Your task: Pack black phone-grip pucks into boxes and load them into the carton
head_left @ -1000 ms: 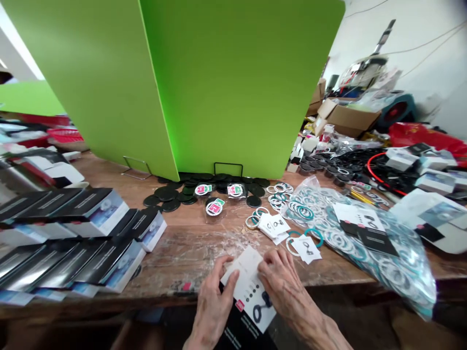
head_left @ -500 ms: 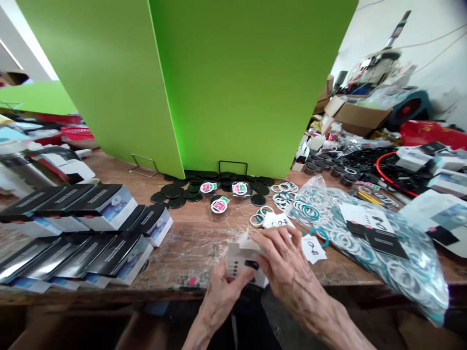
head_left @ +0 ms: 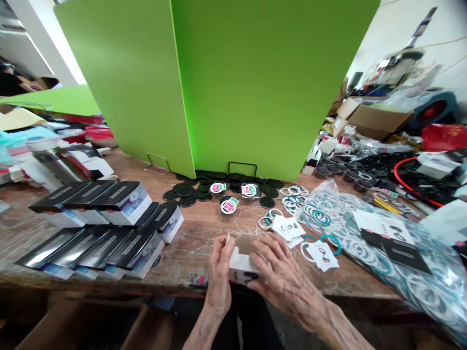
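Observation:
Between my hands, at the table's front edge, is a small white cardboard box [head_left: 239, 265] with dark print on its side. Its top stands open, and the brown inside of a raised flap shows at the back. My left hand [head_left: 221, 267] grips the box at its left side, thumb up by a white flap. Around the right side curls my right hand [head_left: 272, 265], fingers over the top edge and thumb low on the printed face. What lies inside the box cannot be made out. Printed white cards [head_left: 288, 227] lie just beyond my right hand.
Black boxes [head_left: 136, 250] stand stacked at left. Green panels [head_left: 248, 87] rise behind black discs [head_left: 186, 201] and several clear-wrapped round pieces [head_left: 228, 206]. White and teal rings [head_left: 292, 199] lie near a plastic bag of rings [head_left: 345, 233] at right. A red basket [head_left: 100, 133] sits far left.
My left hand has moved up from the box's lower front to its left side. The box top now shows open, with its flap raised. The view has shifted slightly left.

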Demonstrator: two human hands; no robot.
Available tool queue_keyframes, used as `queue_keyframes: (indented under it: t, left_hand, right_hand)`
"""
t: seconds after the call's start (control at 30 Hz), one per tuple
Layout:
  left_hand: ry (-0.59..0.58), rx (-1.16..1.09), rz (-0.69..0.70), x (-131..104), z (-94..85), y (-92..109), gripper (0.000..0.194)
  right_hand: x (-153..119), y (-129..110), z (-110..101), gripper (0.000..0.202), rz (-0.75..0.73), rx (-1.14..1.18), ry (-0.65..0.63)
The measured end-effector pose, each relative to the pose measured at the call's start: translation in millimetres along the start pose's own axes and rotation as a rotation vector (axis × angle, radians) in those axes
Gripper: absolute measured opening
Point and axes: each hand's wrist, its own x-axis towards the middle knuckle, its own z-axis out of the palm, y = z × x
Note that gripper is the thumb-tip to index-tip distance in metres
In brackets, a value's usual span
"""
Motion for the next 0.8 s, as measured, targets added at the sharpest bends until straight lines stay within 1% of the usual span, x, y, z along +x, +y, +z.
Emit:
queue_keyframes:
  t: [0.07, 0.13, 0.2, 0.27, 0.3, 0.33, 0.37, 0.4, 0.47, 0.5, 0.53, 0.57, 0.6, 0.63, 0.7, 0.77, 0.8]
  left_hand:
    - [-0.02, -0.016, 0.044, -2.8, -4.5, -5.0, 0.025]
    - [-0.093, 0.032, 0.137, -7.0, -16.0, -14.4, 0.033]
    - [-0.179, 0.198, 0.272, -10.1, -30.7, -24.9, 0.043]
    - [-0.238, 0.417, 0.45, -10.3, -44.0, -32.8, 0.044]
    - [-0.256, 0.512, 0.535, -9.4, -48.9, -35.0, 0.043]
    - [-0.268, 0.588, 0.613, -8.1, -52.3, -35.9, 0.043]
    - [-0.283, 0.649, 0.669, -6.7, -54.3, -35.7, 0.042]
    - [-0.3, 0.698, 0.703, -5.5, -55.1, -34.6, 0.042]
    - [-0.33, 0.767, 0.737, -4.3, -54.9, -31.1, 0.043]
    - [-0.341, 0.783, 0.749, -4.2, -54.6, -29.3, 0.043]
    - [-0.351, 0.788, 0.754, -4.5, -54.7, -27.7, 0.043]
    - [-0.36, 0.794, 0.749, -4.8, -55.3, -26.3, 0.043]
    - [-0.367, 0.802, 0.733, -4.9, -56.2, -25.0, 0.042]
    - [-0.372, 0.812, 0.704, -4.9, -57.4, -23.6, 0.04]
    - [-0.374, 0.8, 0.623, -3.9, -59.5, -20.1, 0.036]
    - [-0.382, 0.749, 0.531, -2.2, -59.7, -15.0, 0.04]
    - [-0.4, 0.732, 0.498, -1.5, -58.9, -11.8, 0.044]
  right_hand:
    - [-2.3, -0.3, 5.1, 0.022, -0.032, -0.038, 0.026]
    - [-3.5, 1.3, 7.7, 0.018, -0.037, -0.04, 0.03]
    - [-5.7, 3.6, 8.0, 0.017, -0.05, -0.023, 0.055]
    - [-10.4, 5.5, 7.3, 0.026, -0.074, 0.034, 0.082]
    - [-13.4, 6.2, 7.0, 0.033, -0.048, 0.092, 0.097]
    - [-16.3, 6.8, 6.9, 0.039, 0.026, 0.168, 0.127]
    - [-18.7, 7.2, 7.1, 0.043, 0.145, 0.273, 0.158]
    - [-20.0, 7.5, 7.5, 0.045, 0.295, 0.414, 0.18]
    - [-19.0, 8.1, 8.3, 0.043, 0.576, 0.776, 0.147]
    - [-16.8, 8.3, 8.6, 0.042, 0.651, 0.965, 0.097]
    - [-14.2, 8.4, 8.7, 0.043, 0.675, 1.13, 0.036]
    - [-11.7, 8.4, 8.8, 0.044, 0.678, 1.242, -0.024]
    - [-9.8, 8.2, 8.8, 0.045, 0.671, 1.277, -0.06]
    - [-8.9, 7.7, 8.8, 0.043, 0.661, 1.236, -0.073]
    - [-10.0, 5.9, 8.8, 0.037, 0.598, 1.022, -0.083]
    - [-12.3, 4.1, 7.8, 0.029, 0.474, 0.799, -0.083]
    - [-12.6, 3.8, 6.4, 0.023, 0.427, 0.73, -0.081]
